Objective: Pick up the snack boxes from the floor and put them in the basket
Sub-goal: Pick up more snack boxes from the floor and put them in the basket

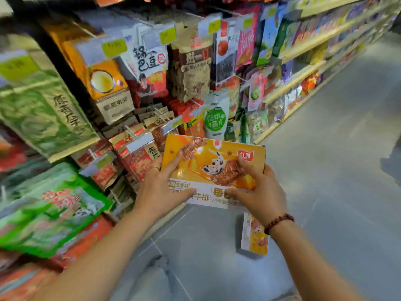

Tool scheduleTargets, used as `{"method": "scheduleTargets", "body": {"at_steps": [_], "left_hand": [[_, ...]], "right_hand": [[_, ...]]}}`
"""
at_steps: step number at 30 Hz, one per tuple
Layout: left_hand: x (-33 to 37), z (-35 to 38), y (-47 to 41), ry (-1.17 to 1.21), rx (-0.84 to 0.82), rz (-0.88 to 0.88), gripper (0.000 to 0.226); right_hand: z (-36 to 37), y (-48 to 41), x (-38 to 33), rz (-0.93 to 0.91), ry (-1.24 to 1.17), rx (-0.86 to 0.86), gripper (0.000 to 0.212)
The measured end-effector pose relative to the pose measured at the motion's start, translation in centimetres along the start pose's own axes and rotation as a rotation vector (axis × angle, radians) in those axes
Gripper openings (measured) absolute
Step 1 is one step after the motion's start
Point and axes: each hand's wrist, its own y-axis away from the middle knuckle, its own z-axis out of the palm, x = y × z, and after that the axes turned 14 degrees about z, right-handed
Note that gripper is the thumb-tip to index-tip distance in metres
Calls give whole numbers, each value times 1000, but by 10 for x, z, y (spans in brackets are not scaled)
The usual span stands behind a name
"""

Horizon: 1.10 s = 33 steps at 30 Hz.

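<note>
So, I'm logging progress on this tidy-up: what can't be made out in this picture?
Head view:
Basket: outside the frame, place unknown.
Floor snack box: top hidden behind the right hand.
Held snack box: lower print covered by the left hand and the right.
Left shelf packets: blurred, labels unreadable.
Dark shape at right edge: cut off.

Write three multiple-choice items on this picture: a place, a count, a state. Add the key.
1. The second snack box is: A on a shelf; B on the floor; C in a basket.
2. Hands holding the orange snack box: A none; B one; C two.
3. The orange snack box is: A held in the air; B flat on the floor; C standing on a shelf.
Key:
1 B: it sits on grey floor below the right hand.
2 C: that hand and the left hand both grip it.
3 A: it is raised well above the floor.
</note>
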Motion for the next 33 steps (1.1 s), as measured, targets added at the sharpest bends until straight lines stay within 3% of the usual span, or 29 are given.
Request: {"method": "scheduleTargets", "body": {"at_steps": [8, 17, 25, 33], "left_hand": [[-7, -61, 145, -137, 263, -404, 97], [2, -118, 334, -282, 576, -726, 88], [5, -157, 501, -328, 679, -1027, 88], [-8, -202, 645, -312, 819, -1179, 92]], "right_hand": [[61, 45, -68, -412, 103, -339, 82], [157, 170, -146, -795, 156, -715, 83], [235, 324, -191, -1021, 274, -912, 82], [302, 480, -236, -1201, 413, -1037, 81]]}}
